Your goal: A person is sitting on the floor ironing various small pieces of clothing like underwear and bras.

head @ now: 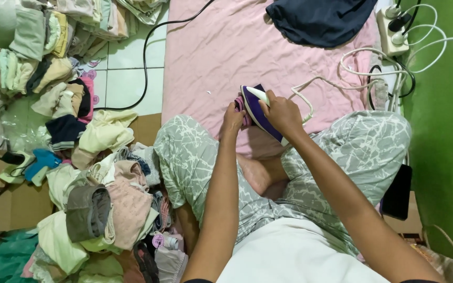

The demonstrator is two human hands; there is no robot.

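iron (258, 111) in right hand (281, 112), near pink sheet (221, 57) edge.

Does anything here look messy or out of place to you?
Yes. Clothes lie in loose heaps on the floor at the left, not stacked. White cords tangle in loops on the pink sheet near a power strip. The right hand grips a purple iron; the left hand pinches a small pink item beside it.
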